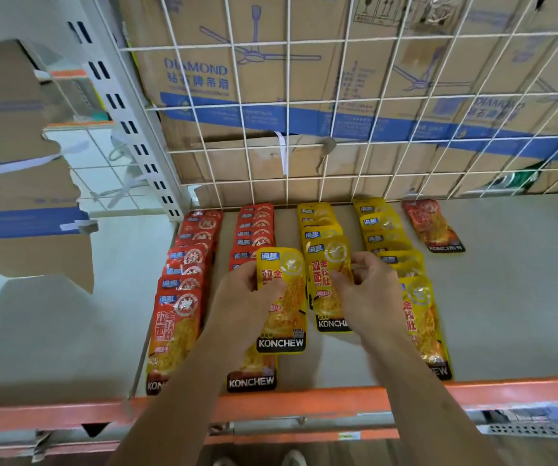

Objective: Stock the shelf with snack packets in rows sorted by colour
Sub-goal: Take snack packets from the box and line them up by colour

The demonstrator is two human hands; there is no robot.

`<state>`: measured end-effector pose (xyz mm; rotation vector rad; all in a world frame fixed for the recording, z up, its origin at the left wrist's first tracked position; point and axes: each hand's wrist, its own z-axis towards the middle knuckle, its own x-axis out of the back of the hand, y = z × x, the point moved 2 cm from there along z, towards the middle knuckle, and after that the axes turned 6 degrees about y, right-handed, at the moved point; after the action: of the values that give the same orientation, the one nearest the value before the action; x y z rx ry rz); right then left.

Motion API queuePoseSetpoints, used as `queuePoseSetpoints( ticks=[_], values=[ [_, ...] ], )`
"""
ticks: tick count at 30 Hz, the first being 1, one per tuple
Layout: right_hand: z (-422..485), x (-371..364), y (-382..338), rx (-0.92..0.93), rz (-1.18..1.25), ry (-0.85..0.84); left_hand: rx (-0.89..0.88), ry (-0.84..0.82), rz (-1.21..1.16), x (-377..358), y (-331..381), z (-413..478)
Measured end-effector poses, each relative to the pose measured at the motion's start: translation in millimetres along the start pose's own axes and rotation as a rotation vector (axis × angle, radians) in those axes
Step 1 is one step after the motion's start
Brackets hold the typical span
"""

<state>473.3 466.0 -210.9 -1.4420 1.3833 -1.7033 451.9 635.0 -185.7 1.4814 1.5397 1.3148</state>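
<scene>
On the grey shelf [513, 297] lie overlapping rows of snack packets. Two red rows [183, 280] [254, 230] run along the left, two yellow rows [321, 227] [388, 243] beside them. A single red packet [434, 227] lies at the back right. My left hand [240, 297] grips a yellow packet [284, 317] above the second red row. My right hand [368, 287] pinches the front yellow packet [328, 297] of the third row by its right edge.
A white wire grid [338, 102] backs the shelf, with cardboard fan boxes [223, 79] behind it. An orange beam [304, 401] edges the shelf front. A slotted upright post [129, 129] stands at the left. Bare shelf surface stretches to the right.
</scene>
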Motion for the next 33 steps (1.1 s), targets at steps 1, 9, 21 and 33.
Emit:
queuePoseSetpoints(
  ticks=[1, 9, 21, 33],
  values=[
    [2.5, -1.3, -0.6, 0.001, -0.014, -0.006, 0.003, -0.001, 0.007, -1.5, -0.3, 3.0],
    [8.1, -8.3, -2.8, 0.010, -0.191, 0.078, -0.032, -0.019, 0.026, -3.5, -1.0, 8.4],
    [0.8, -17.8, -15.7, 0.090, -0.644, 0.050, -0.018, -0.049, -0.024, -3.1, 6.0, 12.0],
    [-3.5, -22.4, -19.1, 0.105, -0.634, -0.019, -0.030, -0.040, -0.028, -3.2, 8.1, 10.9]
  ],
)
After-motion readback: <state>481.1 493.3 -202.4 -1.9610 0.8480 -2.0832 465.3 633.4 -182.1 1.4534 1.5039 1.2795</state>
